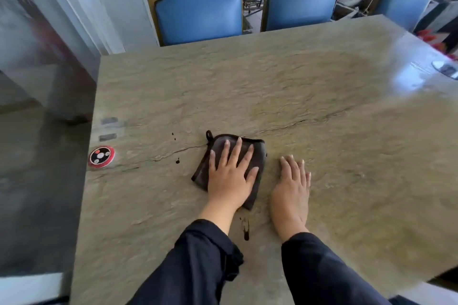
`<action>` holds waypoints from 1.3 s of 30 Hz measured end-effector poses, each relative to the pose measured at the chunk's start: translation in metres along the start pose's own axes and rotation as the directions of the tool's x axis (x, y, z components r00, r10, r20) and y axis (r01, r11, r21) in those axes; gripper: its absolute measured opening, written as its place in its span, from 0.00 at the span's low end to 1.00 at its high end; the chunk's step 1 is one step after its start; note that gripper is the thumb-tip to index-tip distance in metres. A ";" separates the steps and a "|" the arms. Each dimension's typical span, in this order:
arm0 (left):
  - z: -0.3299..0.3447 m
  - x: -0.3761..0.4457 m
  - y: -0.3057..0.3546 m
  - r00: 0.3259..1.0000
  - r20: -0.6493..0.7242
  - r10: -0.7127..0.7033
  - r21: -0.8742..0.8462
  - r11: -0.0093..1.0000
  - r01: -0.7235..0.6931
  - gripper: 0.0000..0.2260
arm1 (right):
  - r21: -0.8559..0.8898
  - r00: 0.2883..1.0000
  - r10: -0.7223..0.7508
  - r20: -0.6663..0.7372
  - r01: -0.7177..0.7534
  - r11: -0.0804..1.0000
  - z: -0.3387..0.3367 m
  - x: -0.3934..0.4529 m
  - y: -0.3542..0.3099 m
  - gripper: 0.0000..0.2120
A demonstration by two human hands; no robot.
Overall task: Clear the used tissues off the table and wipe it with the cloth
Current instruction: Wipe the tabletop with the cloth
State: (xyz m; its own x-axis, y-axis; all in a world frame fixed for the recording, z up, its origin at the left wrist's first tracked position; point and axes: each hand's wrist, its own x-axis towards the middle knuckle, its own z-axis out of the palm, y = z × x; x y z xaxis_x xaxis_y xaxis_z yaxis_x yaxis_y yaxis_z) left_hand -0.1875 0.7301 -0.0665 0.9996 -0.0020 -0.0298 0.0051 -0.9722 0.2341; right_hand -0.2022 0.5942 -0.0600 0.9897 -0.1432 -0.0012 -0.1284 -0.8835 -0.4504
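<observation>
A folded dark brown cloth (257, 153) with a small hanging loop lies on the stone table (272, 86) near its front left. My left hand (230, 176) presses flat on the cloth, fingers spread and straight. Just to the right of the cloth my right hand (292, 186) rests flat on the bare tabletop, fingers straight, holding nothing. Dark liquid drops (177, 161) dot the table left of the cloth, and a dark streak (245, 230) lies between my wrists. No tissues are in view.
A round red and black call button (101, 156) sits at the table's left edge. Three blue padded chairs (198, 10) stand along the far side. A silvery object (446, 68) lies at the right edge. A crack runs across the tabletop.
</observation>
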 end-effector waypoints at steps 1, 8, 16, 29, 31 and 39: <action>0.004 0.011 0.000 0.999 -0.007 0.035 0.040 0.999 -0.035 0.26 | -0.031 1.000 0.003 0.008 -0.002 1.000 0.001 0.001 0.000 0.29; -0.013 0.103 -0.019 0.961 0.090 0.260 0.037 0.964 -0.264 0.24 | -0.122 0.999 0.003 0.039 0.002 0.993 0.004 0.006 0.000 0.32; -0.009 0.091 -0.003 0.992 0.054 -0.112 0.021 0.994 0.111 0.28 | 0.106 0.992 0.122 0.010 -0.123 0.987 0.020 0.044 -0.047 0.28; -0.028 0.078 -0.079 0.969 -0.007 -0.247 0.073 0.966 0.247 0.26 | 0.044 0.990 0.108 -0.092 -0.104 0.994 0.033 0.052 -0.053 0.28; -0.020 0.057 -0.069 0.991 -0.010 -0.136 0.096 0.986 0.137 0.26 | 0.059 0.989 0.120 -0.084 -0.116 0.992 0.034 0.049 -0.059 0.28; -0.041 0.070 -0.132 0.957 -0.001 -0.291 0.086 0.953 0.290 0.27 | 0.042 1.000 -0.009 -0.029 0.010 0.999 0.052 0.041 -0.081 0.27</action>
State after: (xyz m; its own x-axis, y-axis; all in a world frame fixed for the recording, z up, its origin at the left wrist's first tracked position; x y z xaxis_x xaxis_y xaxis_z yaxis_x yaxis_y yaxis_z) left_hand -0.1171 0.8676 -0.0593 0.9549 0.2811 -0.0957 0.2920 -0.9474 0.1308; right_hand -0.1476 0.6827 -0.0700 0.9885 -0.1484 0.0286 -0.1158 -0.8654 -0.4875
